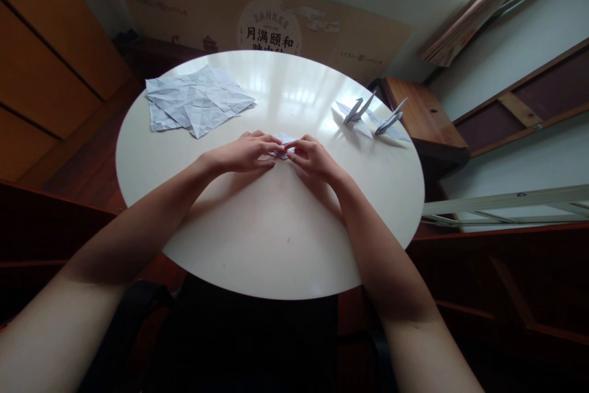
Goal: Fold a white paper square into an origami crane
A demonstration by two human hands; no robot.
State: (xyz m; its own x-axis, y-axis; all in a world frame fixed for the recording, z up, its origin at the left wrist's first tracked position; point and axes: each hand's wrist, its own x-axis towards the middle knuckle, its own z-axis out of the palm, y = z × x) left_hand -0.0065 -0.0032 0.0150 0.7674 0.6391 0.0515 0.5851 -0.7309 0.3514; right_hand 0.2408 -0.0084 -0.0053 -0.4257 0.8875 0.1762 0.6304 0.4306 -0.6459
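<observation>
A small folded sheet of pale paper (286,137) lies on the white table (257,246), partly hidden under my fingers. My left hand (251,151) grips its left side, with the fingers bent over the paper. From the right, my right hand (311,156) pinches the same paper between thumb and forefinger. The fingertips of both hands nearly meet at its middle. Two folded paper cranes (356,112) stand at the table's right side, their wings spread. At the far left lies a stack of creased paper sheets (200,99).
Beyond the table's far edge is a tan printed panel (322,28) with lettering. A wooden cabinet (416,108) stands past the right edge, and an orange-brown wardrobe (55,56) to the left. A dark chair armrest (142,301) is near my left arm.
</observation>
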